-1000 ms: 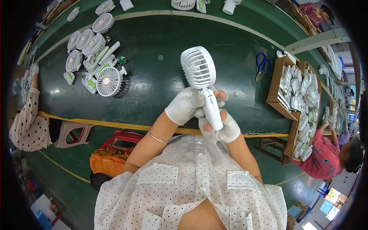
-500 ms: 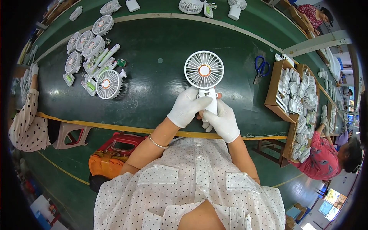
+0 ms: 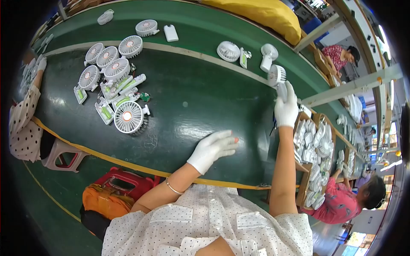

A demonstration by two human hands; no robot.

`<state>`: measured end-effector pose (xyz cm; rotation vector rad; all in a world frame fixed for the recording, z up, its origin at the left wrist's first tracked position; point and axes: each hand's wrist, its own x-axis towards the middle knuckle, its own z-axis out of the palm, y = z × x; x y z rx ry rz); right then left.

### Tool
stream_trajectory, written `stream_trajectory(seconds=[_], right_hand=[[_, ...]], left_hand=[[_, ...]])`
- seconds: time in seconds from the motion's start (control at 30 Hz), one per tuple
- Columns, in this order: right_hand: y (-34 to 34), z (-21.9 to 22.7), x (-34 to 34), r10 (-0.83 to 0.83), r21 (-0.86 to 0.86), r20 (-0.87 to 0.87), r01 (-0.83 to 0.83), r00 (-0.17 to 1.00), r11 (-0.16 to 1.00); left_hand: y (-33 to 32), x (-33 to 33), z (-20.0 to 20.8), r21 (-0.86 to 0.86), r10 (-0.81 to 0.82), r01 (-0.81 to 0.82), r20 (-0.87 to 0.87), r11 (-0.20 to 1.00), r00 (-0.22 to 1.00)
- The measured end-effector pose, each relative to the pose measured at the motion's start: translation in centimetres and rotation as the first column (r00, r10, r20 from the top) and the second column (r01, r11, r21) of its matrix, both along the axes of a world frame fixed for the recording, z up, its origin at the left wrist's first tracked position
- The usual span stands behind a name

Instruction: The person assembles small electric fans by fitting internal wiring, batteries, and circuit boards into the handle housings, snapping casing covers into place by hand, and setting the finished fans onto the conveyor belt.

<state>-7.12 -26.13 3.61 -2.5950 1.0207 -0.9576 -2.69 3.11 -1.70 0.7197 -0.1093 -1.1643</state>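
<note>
My right hand (image 3: pixel 286 109), in a white glove, is stretched to the far right of the table, its fingers around the handle of a white handheld fan (image 3: pixel 277 76). The fan's round head points away from me, near the strip along the table's far side. My left hand (image 3: pixel 213 151), gloved too with a bare fingertip showing, hovers over or rests on the green tabletop (image 3: pixel 188 123); its fingers are stretched out and hold nothing. Beyond the strip, close to the held fan, lie another white fan (image 3: pixel 268 56), an opened handle part (image 3: pixel 244 58) and a round fan head (image 3: pixel 228 51).
At the left are several fans (image 3: pixel 106 57) and opened handles with green insides (image 3: pixel 121 87), beside a fan with an orange ring (image 3: pixel 129 117). Boxes of white parts (image 3: pixel 314 138) stand at the right. A post (image 3: pixel 341 87) rises there. Other people work on both sides.
My right hand has carried the fan from in front of me to the far right. My left hand has let go of it and lies lower, fingers spread. The view has shifted.
</note>
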Motion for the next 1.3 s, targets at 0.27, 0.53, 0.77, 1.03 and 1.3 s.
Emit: stream_trajectory(seconds=[0.27,0.53,0.77,1.03,1.3], right_hand=[[-16.0,-4.5,6.6,-0.412,-0.355,-0.398,0.276,0.82,0.893],[-6.2,-2.3,20.0,0.287,-0.084,-0.242,-0.314,0.927,0.946],[-5.1,2.6,21.8,0.407,0.286,-0.615,-0.29,0.675,0.913],[-1.1,4.1,18.6,0.173,0.041,-0.742,-0.213,0.648,0.976],[5.8,3.2,8.8,0.634,0.645,0.206,-0.591,0.745,0.485]], left_hand=[[-1.0,0.6,-0.3,-0.02,-0.065,0.063,-0.07,0.998,0.995],[0.6,0.9,-0.9,0.053,-0.034,0.036,-0.044,0.998,0.998],[-0.6,0.1,-1.9,-0.009,-0.122,0.121,-0.064,0.993,0.99],[-0.5,0.3,-1.5,-0.021,-0.143,0.143,0.013,0.989,0.99],[-0.6,0.0,-2.8,-0.044,0.301,-0.301,0.277,0.953,0.913]])
